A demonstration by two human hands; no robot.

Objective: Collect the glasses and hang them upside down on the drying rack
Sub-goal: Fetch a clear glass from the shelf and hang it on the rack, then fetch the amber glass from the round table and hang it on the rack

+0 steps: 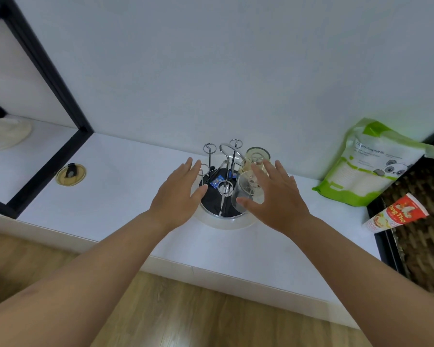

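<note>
Black rack base; green-white panda-print bag.

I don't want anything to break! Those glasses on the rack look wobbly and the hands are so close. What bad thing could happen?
The right hand is spread right beside the near glass hung upside down on the drying rack; a bump might tip it off its prong. It could also knock the far glass just behind. The left hand might catch on a bare prong.
</note>
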